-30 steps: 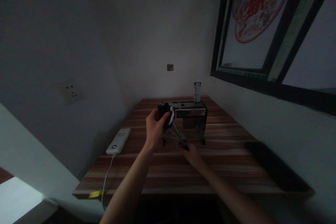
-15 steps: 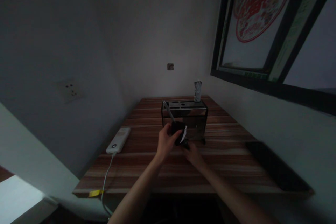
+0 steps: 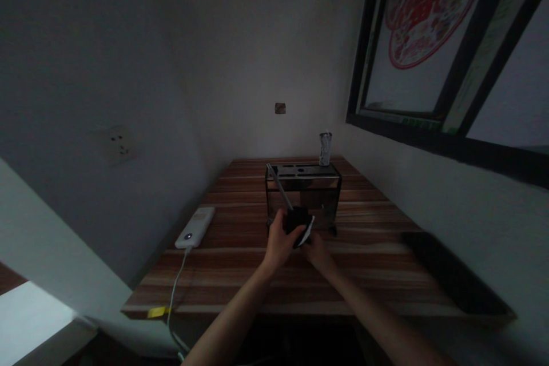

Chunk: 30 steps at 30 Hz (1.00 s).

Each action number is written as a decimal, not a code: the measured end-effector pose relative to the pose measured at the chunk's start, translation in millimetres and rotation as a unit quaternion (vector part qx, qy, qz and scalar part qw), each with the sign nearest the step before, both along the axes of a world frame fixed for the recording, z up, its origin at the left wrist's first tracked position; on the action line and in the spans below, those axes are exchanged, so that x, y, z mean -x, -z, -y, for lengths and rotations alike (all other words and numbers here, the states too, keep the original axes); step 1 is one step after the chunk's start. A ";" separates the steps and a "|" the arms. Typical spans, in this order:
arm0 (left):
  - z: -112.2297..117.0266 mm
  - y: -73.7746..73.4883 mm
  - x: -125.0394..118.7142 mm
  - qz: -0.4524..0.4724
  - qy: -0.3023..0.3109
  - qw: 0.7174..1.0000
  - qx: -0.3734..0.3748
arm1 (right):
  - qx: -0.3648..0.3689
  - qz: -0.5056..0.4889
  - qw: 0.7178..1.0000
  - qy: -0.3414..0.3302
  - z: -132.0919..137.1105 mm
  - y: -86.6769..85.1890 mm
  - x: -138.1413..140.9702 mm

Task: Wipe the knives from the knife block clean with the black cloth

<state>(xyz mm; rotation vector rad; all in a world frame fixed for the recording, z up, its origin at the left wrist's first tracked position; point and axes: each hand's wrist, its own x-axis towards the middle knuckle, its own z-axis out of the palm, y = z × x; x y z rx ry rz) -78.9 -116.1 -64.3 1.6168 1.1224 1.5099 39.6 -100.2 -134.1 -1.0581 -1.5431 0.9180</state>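
Observation:
My left hand (image 3: 279, 242) is closed around a small black object with a white edge (image 3: 299, 225), held just above the wooden table (image 3: 240, 274). A thin grey rod (image 3: 278, 186) sticks up and to the left from that object. My right hand (image 3: 319, 251) is right beside it, fingers curled against the object's lower right side; the dim light hides exactly what they grip. Both hands are just in front of a black metal rack with slots on top (image 3: 304, 183).
A white power bank (image 3: 195, 227) with a lit dot lies at the table's left, its cable (image 3: 174, 297) running over the front edge. A small can (image 3: 325, 148) stands behind the rack. A dark flat item (image 3: 450, 274) lies at the right. A window frame (image 3: 429, 126) is on the right wall.
My left hand moved the black object down from the rack's top left corner to table level in front of the rack, meeting my right hand. The rod now points up-left.

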 end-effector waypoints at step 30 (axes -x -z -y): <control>2.3 -17.7 10.7 0.044 -0.040 0.998 -0.006 | -0.002 0.004 1.000 -0.031 5.8 -11.0 3.6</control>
